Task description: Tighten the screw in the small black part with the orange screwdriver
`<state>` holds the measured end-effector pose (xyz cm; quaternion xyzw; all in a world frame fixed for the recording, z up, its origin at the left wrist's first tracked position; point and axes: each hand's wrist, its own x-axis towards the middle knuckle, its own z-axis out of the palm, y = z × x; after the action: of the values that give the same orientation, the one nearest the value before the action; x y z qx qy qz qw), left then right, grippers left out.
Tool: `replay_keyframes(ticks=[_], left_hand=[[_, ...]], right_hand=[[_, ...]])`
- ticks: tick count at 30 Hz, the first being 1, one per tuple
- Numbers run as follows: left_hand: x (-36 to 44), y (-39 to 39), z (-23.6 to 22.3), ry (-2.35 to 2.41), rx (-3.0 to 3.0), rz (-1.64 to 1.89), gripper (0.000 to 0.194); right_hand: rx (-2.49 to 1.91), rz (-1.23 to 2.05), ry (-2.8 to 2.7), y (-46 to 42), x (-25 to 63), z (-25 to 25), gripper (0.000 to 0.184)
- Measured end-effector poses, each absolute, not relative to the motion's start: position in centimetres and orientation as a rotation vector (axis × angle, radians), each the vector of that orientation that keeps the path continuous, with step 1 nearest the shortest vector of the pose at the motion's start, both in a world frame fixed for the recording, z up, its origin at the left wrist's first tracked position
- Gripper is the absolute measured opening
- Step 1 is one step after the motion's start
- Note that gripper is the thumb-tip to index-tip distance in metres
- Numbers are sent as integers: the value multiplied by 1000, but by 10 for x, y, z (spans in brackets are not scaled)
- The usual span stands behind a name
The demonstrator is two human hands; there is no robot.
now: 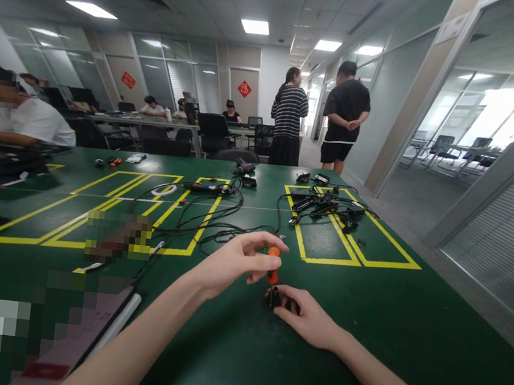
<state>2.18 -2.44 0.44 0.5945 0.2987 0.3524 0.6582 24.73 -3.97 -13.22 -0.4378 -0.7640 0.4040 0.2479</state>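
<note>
Over the green table [204, 346], my left hand [243, 257] pinches the orange handle of a small upright screwdriver [272, 269] between thumb and fingers. Directly below the handle, my right hand [311, 316] steadies a small black part [274, 298] on the tabletop. Its fingers curl round the part and hide much of it, so its exact kind does not show. The screwdriver points down into or onto the black part; where its tip meets the part cannot be made out.
Black cables and adapters [320, 205] lie tangled inside yellow tape [332, 263] ahead. A power drill [244, 166] sits near the far edge. More cords [234, 230] run across the middle. A person [46, 121] sits at the left; two people stand beyond the table.
</note>
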Motion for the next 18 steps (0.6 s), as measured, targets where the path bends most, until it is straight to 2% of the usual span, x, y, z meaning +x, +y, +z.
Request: replay_keyframes(ticks=[9, 18], left_hand=[[20, -18, 1, 587, 1237, 787, 27], [21, -20, 0, 658, 1312, 807, 31]], right_hand=[[-1166, 1085, -2109, -39, 246, -130, 43], [-1187, 1081, -2113, -40, 246, -129, 45]])
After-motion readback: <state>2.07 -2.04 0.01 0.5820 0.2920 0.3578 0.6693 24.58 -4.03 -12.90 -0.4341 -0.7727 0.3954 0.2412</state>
